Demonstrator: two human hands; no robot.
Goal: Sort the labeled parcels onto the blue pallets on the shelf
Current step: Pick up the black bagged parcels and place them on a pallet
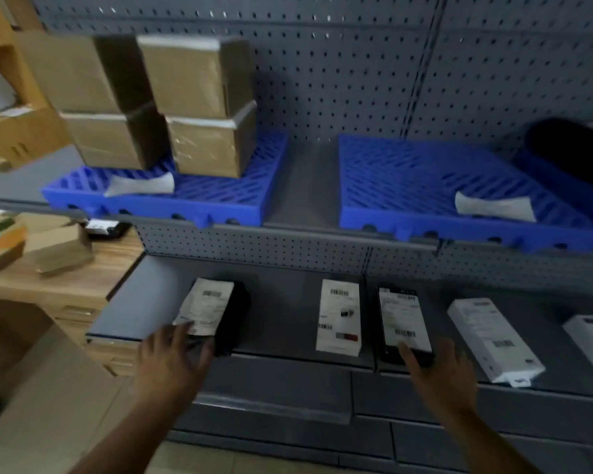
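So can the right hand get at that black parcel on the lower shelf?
Probably yes: the right hand is already at the black parcel, fingertips on its near end, with nothing between them.

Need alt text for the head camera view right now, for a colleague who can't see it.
Two bare hands reach to the lower shelf: the left hand touches a black labeled parcel, the right hand another. Above, the left blue pallet holds four stacked brown boxes; the right pallet holds only a paper slip.

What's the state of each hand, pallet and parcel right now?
left hand: open, fingertips on black parcel
right hand: open, fingertips on second black parcel
left pallet: four stacked boxes
middle pallet: only a paper slip
white parcel: flat, untouched
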